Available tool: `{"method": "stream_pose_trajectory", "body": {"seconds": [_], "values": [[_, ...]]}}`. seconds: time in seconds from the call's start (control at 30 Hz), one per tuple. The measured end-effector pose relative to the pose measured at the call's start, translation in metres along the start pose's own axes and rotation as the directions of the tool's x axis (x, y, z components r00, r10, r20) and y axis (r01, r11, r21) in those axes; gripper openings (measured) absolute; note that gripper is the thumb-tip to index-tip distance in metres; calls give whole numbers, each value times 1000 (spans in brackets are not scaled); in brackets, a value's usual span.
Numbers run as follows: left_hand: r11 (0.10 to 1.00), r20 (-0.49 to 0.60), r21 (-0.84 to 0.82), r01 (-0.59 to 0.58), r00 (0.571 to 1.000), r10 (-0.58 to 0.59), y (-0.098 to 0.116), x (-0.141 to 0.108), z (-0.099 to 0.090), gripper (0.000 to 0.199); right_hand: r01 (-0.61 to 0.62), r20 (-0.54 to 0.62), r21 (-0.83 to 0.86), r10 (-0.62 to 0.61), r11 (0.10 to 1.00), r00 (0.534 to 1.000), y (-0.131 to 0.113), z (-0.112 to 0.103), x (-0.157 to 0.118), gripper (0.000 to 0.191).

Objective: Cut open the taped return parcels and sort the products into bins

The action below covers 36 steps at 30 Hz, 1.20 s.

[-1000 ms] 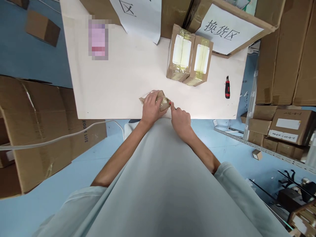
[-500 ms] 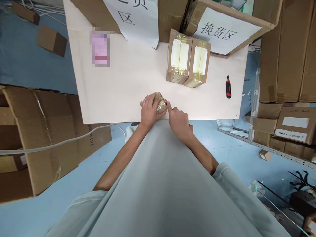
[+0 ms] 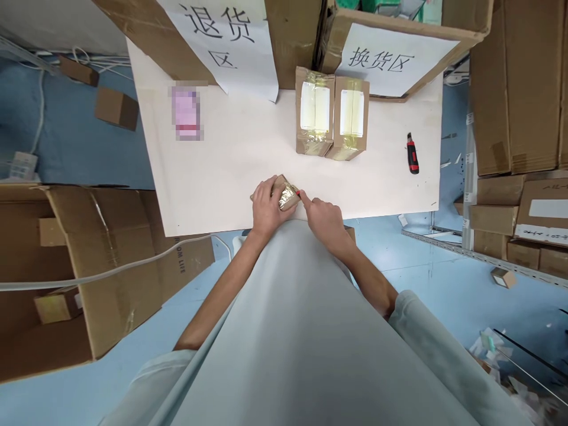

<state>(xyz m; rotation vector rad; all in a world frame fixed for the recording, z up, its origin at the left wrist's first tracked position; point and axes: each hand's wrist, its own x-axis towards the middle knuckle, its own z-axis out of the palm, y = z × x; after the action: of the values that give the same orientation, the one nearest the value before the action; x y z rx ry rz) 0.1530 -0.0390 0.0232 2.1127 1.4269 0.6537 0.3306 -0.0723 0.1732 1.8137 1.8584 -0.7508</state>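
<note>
A small cardboard box [image 3: 288, 198] wrapped in shiny tape lies at the table's near edge, close to my body. My left hand [image 3: 267, 208] is closed over its left side and top. At the box's right corner, my right hand [image 3: 323, 220] is curled into a grip, its index finger and thumb toward the tape. A small red object [image 3: 298, 193] shows at those fingertips; the fist hides the rest, so its kind is unclear. A red and black box cutter [image 3: 412, 155] rests apart on the table's right side.
Two taped boxes [image 3: 315, 112] with white labels stand side by side on the white table [image 3: 222, 160]. Behind them are larger cartons with paper signs [image 3: 377, 59]. A pink blurred item [image 3: 186, 112] lies left. An open carton [image 3: 110, 248] and white cable [image 3: 146, 260] are lower left.
The whole view has shifted slightly, showing more of the left side and the signs. Both hands remain at the small box, with almost the same grip.
</note>
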Motion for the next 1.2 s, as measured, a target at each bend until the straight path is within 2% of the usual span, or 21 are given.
{"method": "stream_pose_trajectory", "body": {"seconds": [0.2,0.33,0.57,0.73,0.8,1.0,1.2], "values": [[999,-14,32,-15,1000,16,-7,1,1,57,54,21,-29,-54,998,998,4,-2,10,71],[999,-9,32,10,1000,-10,-12,5,1,59,64,-17,-5,-64,998,998,-2,-1,20,68],[997,-40,79,24,999,-21,-12,9,3,60,-60,-51,198,71,978,996,-6,18,34,62],[995,-36,89,35,999,-32,-11,7,-1,59,-37,-94,357,75,934,993,2,29,38,60],[996,-43,80,37,999,-33,-10,6,-3,59,-36,-96,324,70,945,993,2,28,33,60],[999,-25,47,8,1000,-7,-6,3,-1,59,-71,-94,58,76,996,993,-3,23,7,62],[999,-36,39,-32,999,34,-5,3,2,58,-45,-99,-61,39,997,994,-10,20,19,69]]}}
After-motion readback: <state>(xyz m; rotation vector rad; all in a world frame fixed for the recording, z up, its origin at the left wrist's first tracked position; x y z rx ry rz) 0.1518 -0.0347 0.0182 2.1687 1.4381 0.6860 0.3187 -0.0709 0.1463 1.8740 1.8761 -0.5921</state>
